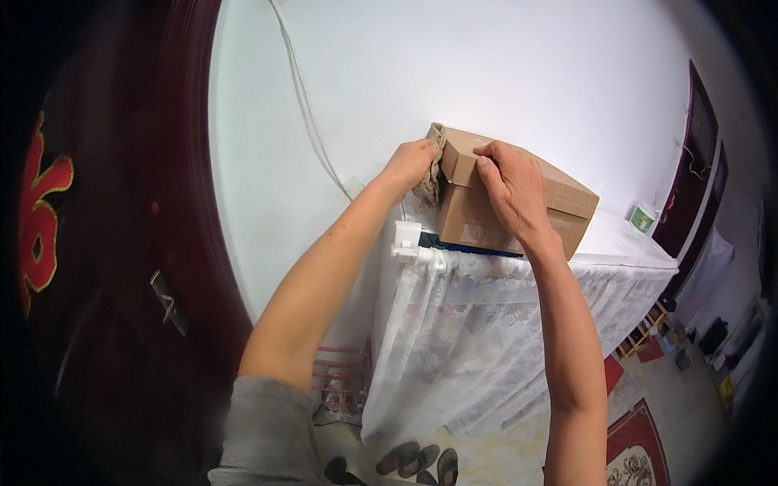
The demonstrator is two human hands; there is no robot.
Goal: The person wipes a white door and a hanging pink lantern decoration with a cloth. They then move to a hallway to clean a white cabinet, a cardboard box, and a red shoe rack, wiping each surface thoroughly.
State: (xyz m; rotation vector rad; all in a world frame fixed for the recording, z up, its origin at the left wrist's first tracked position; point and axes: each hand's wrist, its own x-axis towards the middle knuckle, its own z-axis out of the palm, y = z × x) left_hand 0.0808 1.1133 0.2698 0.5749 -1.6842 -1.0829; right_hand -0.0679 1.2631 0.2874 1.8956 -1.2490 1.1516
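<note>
A brown cardboard box (486,212) with a lid stands near the left end of a white cabinet top (620,243), against the wall. My left hand (414,161) grips a crumpled, brownish cloth (433,176) at the box's left end. On the box's lid and front edge rests my right hand (516,185), its thumb and fingers bent at the lid; the palm side is hidden. Something dark blue (474,248) shows beneath the box. A white lace curtain (468,340) hangs down the cabinet's front.
A white and green tub (642,217) stands at the cabinet's far right. A white cable (310,115) runs down the wall. On the left is a dark red door with a metal handle (169,304). Several shoes (419,462) and a red patterned mat (638,449) lie on the floor.
</note>
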